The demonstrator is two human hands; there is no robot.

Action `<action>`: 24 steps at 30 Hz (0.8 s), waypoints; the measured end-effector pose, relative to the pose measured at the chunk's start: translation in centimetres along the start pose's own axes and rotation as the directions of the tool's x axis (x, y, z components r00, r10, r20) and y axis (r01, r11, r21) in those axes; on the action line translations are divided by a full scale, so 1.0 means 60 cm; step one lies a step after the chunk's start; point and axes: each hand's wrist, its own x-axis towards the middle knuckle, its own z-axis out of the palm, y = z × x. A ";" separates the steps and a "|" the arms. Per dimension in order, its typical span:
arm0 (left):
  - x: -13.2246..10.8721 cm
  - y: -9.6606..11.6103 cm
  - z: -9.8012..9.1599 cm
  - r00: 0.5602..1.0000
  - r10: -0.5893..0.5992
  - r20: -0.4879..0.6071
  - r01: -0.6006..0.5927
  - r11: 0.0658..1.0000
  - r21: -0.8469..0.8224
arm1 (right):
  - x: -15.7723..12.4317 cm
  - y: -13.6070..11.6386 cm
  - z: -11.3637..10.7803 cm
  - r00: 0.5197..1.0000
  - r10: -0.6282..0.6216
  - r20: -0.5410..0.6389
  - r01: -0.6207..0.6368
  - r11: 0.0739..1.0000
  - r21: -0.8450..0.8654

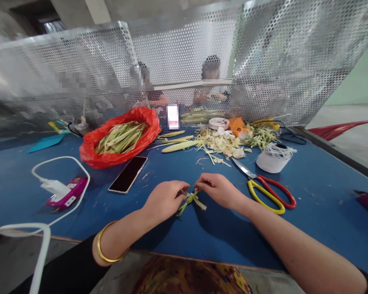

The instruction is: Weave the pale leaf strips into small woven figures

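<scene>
A small woven piece of green leaf strips [190, 199] is held between my two hands, low over the blue table, with loose strip ends sticking out below and to the right. My left hand [168, 198], a gold bangle on its wrist, pinches the piece from the left. From the right, the fingertips of my right hand [216, 188] are closed at its upper edge. Scissors [266, 188] with one red and one yellow handle lie to the right of my right hand, blades pointing away. Left of my left hand lies a phone [128, 174] with a dark screen.
A red plastic bag [88, 153] of leaf strips stands at the back left. Leaf scraps [217, 141], a tape roll [218, 123] and a white roll [272, 159] lie at the back right. A purple power strip [76, 190] trails white cable. Behind a perforated metal screen [178, 45] people sit.
</scene>
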 end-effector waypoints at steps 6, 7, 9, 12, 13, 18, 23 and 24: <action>0.011 -0.019 -0.003 0.995 0.066 0.073 -0.074 0.991 0.113 | -0.003 0.004 0.004 0.999 0.025 0.029 -0.027 0.998 0.056; 0.013 -0.023 -0.004 0.994 0.073 0.087 -0.083 0.989 0.119 | -0.003 0.005 0.005 0.999 0.030 0.033 -0.032 0.997 0.066; 0.016 -0.029 -0.005 0.991 0.086 0.106 -0.099 0.987 0.127 | -0.002 0.006 0.007 0.999 0.028 0.038 -0.031 0.996 0.086; 0.020 -0.037 -0.008 0.987 0.107 0.121 -0.121 0.985 0.119 | 0.001 0.005 0.010 0.999 0.004 0.034 -0.008 0.993 0.117; 0.022 -0.039 -0.009 0.986 0.113 0.124 -0.127 0.985 0.114 | 0.002 0.005 0.011 0.999 -0.008 0.034 0.003 0.992 0.127; 0.036 -0.043 -0.024 0.978 0.099 0.186 -0.118 0.989 0.093 | 0.001 -0.001 0.010 0.998 -0.047 0.041 0.041 0.990 0.138; 0.065 -0.043 -0.043 0.932 0.128 0.339 -0.150 0.988 0.039 | 0.001 -0.004 0.009 0.998 -0.016 0.062 0.009 0.995 0.104; 0.070 -0.043 -0.045 0.918 0.143 0.369 -0.163 0.986 0.023 | 0.002 -0.003 0.009 0.998 -0.005 0.064 -0.002 0.994 0.108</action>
